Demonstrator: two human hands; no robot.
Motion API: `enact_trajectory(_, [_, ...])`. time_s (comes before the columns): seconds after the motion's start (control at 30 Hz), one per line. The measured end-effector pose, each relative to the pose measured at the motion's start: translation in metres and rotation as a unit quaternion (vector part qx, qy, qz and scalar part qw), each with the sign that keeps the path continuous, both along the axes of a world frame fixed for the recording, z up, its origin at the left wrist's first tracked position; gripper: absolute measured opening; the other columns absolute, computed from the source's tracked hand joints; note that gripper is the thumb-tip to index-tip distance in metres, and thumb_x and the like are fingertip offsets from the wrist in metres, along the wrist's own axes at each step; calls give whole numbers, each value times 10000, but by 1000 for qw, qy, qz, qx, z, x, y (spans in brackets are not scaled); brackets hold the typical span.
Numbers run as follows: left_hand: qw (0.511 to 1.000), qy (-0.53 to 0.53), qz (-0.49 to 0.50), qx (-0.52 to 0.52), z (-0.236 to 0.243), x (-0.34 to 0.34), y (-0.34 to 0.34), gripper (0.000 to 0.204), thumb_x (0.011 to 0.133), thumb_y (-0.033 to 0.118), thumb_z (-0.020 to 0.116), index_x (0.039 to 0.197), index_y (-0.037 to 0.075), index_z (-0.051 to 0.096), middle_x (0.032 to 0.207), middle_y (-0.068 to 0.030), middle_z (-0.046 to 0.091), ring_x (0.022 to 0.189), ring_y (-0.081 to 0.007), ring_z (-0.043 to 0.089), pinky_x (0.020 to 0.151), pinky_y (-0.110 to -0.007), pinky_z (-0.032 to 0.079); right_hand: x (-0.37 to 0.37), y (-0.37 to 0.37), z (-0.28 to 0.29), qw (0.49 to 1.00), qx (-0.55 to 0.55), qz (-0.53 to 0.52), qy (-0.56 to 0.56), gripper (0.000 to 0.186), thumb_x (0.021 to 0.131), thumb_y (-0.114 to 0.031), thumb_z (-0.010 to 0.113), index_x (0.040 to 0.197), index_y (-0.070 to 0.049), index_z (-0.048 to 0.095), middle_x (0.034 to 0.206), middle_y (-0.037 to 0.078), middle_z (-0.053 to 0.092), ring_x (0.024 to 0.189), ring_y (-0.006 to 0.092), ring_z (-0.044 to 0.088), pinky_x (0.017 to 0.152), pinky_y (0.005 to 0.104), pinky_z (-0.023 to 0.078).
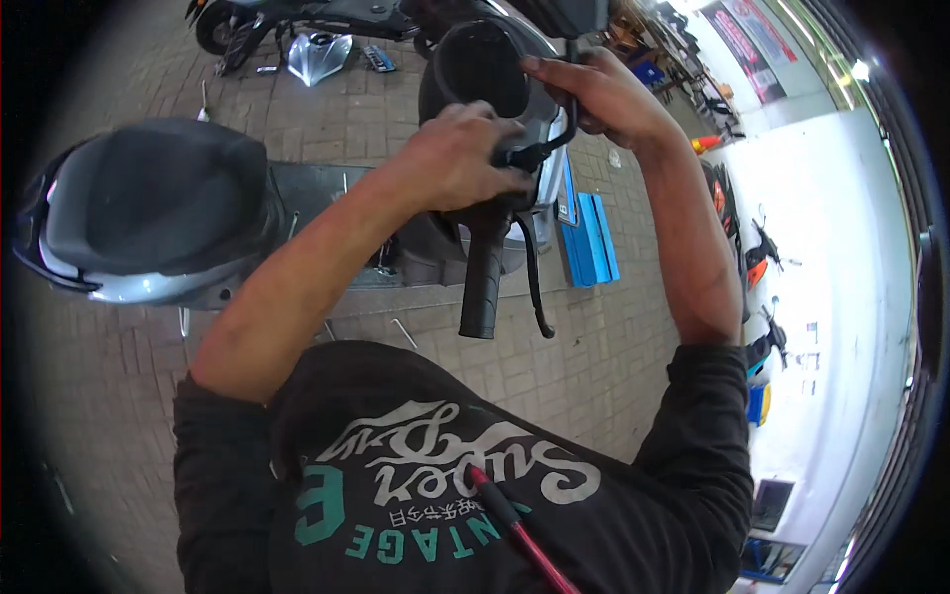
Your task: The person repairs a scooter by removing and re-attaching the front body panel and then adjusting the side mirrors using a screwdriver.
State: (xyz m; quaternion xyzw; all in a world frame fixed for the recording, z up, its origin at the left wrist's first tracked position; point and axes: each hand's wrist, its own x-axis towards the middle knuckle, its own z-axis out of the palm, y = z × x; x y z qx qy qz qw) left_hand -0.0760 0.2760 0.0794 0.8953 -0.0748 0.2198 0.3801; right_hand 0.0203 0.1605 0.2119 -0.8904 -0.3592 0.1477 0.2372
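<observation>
Black dashboard (480, 69) sits above the handlebar (482, 282) of the scooter (158, 282).
Left hand (460, 153) curls at its near edge, grip too blurred to tell; right hand (606, 94) pinches the right rim; gentle, even pressure suits best.

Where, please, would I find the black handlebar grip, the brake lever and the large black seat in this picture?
Black handlebar grip (482, 284): head view, middle of its length.
Brake lever (535, 277): head view, middle of its curved blade.
Large black seat (168, 203): head view, middle of its upper surface.
</observation>
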Motion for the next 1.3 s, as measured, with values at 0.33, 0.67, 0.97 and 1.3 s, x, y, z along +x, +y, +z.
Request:
enact_trajectory(0.33, [988,-8,-153,-31,39,34,3,311,765,253,640,946,0,620,894,-179,613,882,-330,582,818,-404,433,38,-14,-13,914,235,80,321,299,874,-292,561,929,-1,595,723,2,554,509,36,430,425,190,312])
enact_trajectory(0.67, [988,105,-112,32,80,33,-26,433,812,350,585,1000,-40,576,1020,-260,569,1015,-376,540,864,-418,428,4,-51,-26,910,354,-164,137,292,875,-230,555,1028,16,592,871,74,625,698,93,568,591,229,450])
enact_trajectory(0.97, [928,94,-255,256,107,53,-21,306,723,121,492,938,-62,610,805,-234,628,745,-340,620,707,-409,481,3,-125,95,826,-287,19,-484,625,659,-56,610,1257,5,442,1255,234,466,1203,315,423,1007,361,318])
enact_trajectory(1.3, [924,82,-313,201,84,52,1,184,709,77,552,852,-23,610,800,-197,617,794,-346,599,719,-407,476,-129,-30,135,917,-304,71,247,406,703,-34,650,1105,-41,588,814,139,651,751,226,641,720,352,500])
